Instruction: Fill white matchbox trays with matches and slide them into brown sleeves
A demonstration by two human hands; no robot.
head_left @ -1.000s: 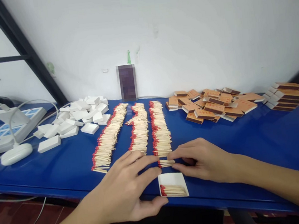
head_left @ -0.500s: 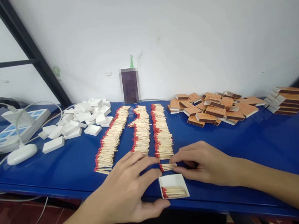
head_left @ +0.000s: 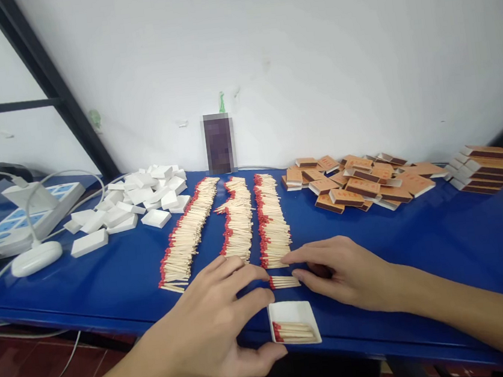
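Observation:
A white matchbox tray (head_left: 293,312), partly filled with red-headed matches (head_left: 295,332), lies at the table's front edge. My left hand (head_left: 230,318) curves round its left side, a finger at the far corner and the thumb at the near one. Its index fingertip reaches the heads of a small group of matches (head_left: 284,281) just beyond the tray. Across from it, my right hand (head_left: 338,272) has thumb and index finger apart: the thumb by that group's plain ends, the index finger at the near end of the right-hand row of matches (head_left: 274,228).
Two more rows of matches, a left one (head_left: 193,231) and a middle one (head_left: 238,220), run toward the wall. White trays (head_left: 143,192) are heaped at left, near a power strip (head_left: 23,220). Orange matchbox sleeves (head_left: 362,182) lie at right beside stacked matchboxes (head_left: 485,168).
The tray has slid slightly toward me, my left thumb moving with it. My right thumb and index finger have shifted off the small match group, which now lies apart from the row.

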